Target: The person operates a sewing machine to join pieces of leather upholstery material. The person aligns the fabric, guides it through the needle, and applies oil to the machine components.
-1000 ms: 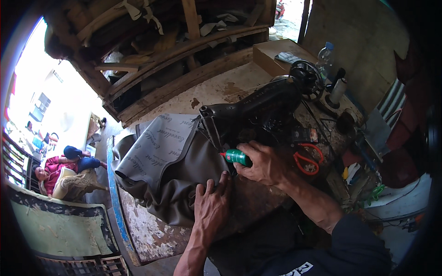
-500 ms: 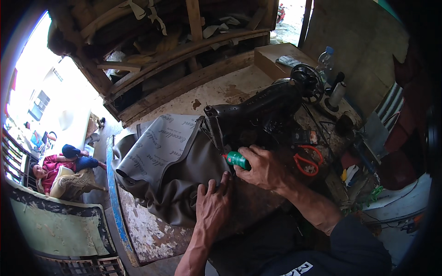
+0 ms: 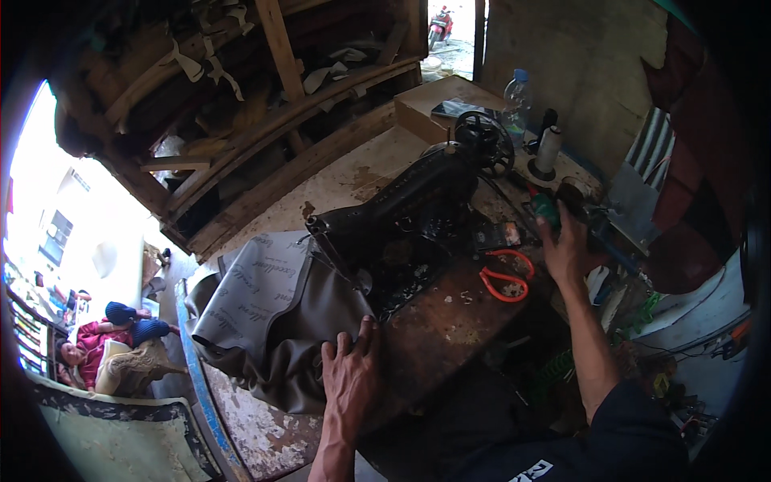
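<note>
My left hand (image 3: 351,365) lies with fingers spread on a bunched piece of dark brown synthetic leather (image 3: 297,337). The sheet's pale grey printed backing (image 3: 253,289) is folded upward beside a black sewing machine (image 3: 401,193), and its right edge lies near the machine's needle end. Out to the right, my right hand (image 3: 564,245) grips a small green bottle (image 3: 546,209) with a red tip, close to the thread spools. Scissors with orange-red handles (image 3: 504,298) lie on the worn table (image 3: 434,321), left of my right forearm.
Behind the machine stand a cardboard box (image 3: 409,120), a clear plastic bottle (image 3: 516,104) with a blue cap and a white thread spool (image 3: 548,151). A wooden rack (image 3: 281,120) with scraps lines the back. A person (image 3: 100,341) sits at the far left.
My right hand has carried the green bottle from the leather's edge by the needle end to the right, toward the thread spools. My left hand stays on the leather; the view has shifted.
</note>
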`<control>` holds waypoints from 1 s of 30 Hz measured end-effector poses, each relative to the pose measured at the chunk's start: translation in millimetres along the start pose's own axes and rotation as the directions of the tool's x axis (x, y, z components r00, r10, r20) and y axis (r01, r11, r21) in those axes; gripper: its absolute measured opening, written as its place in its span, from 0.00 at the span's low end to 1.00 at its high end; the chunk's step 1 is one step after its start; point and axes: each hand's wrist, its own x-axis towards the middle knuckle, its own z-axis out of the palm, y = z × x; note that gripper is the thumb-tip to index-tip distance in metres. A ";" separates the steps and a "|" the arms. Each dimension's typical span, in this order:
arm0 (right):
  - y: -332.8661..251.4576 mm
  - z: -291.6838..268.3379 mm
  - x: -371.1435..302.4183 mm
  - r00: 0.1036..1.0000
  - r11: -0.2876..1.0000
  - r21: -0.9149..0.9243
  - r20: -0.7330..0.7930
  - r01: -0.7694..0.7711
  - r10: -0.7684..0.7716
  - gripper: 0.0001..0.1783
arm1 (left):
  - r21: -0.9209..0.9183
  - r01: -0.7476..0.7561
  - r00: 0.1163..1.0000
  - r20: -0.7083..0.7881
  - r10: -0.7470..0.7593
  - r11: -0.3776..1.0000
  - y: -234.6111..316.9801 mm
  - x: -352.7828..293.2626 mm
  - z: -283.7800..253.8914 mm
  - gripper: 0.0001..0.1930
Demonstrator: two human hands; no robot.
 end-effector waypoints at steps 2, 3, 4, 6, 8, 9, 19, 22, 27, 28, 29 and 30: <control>-39.8 -7.9 3.5 0.990 0.991 0.058 -0.073 0.123 -0.119 0.26 | 0.020 -0.009 1.000 0.011 0.009 1.000 -0.6 -0.7 2.6 0.28; -72.5 -8.6 1.4 0.959 0.962 0.102 -0.153 0.254 -0.237 0.25 | 0.043 0.011 0.999 0.030 -0.012 0.999 -3.9 -6.0 2.5 0.28; -107.8 -11.9 -5.3 0.976 0.905 0.369 -0.047 0.214 -0.212 0.22 | 0.022 0.038 0.999 0.038 -0.039 0.999 -5.8 -9.3 1.6 0.28; -162.0 -11.3 -11.1 0.935 0.751 0.657 0.220 0.069 -0.278 0.15 | -0.006 0.031 0.998 0.047 -0.031 0.999 -3.3 -7.1 -1.5 0.28; -200.9 31.4 -7.2 0.806 0.710 0.704 0.426 -0.010 -0.411 0.09 | 0.003 0.027 0.999 0.033 -0.027 1.000 -0.7 -5.6 -3.9 0.29; -210.3 82.7 -6.7 0.736 0.741 0.646 0.411 0.182 -0.538 0.08 | 0.003 0.009 0.999 0.035 -0.009 1.000 4.5 -1.6 -6.5 0.29; -280.2 220.2 6.8 0.429 0.259 0.942 0.148 0.212 -0.891 0.23 | 0.017 0.016 0.998 0.054 -0.017 1.000 1.6 -0.8 -7.8 0.30; -295.8 238.5 -14.4 0.507 0.199 0.950 0.051 0.241 -0.860 0.27 | 0.012 0.024 0.998 0.064 -0.025 1.000 0.0 -2.8 -8.3 0.30; -307.4 268.1 -53.0 0.718 0.499 0.843 0.220 0.201 -0.660 0.28 | 0.046 0.032 0.993 0.111 -0.037 0.998 -1.8 -3.7 -5.4 0.31; -307.1 282.1 -60.1 0.715 0.501 0.843 0.227 0.195 -0.661 0.28 | 0.042 0.034 0.992 0.118 -0.039 0.999 1.3 -2.8 -7.3 0.31; -306.0 296.4 -62.5 0.721 0.432 0.892 0.213 0.132 -0.660 0.28 | 0.035 0.040 0.991 0.126 -0.044 0.999 3.9 1.0 -8.4 0.31; -302.9 309.5 -64.5 0.729 0.359 0.931 0.198 0.070 -0.656 0.28 | 0.027 0.044 0.990 0.133 -0.047 0.999 6.7 5.0 -8.6 0.31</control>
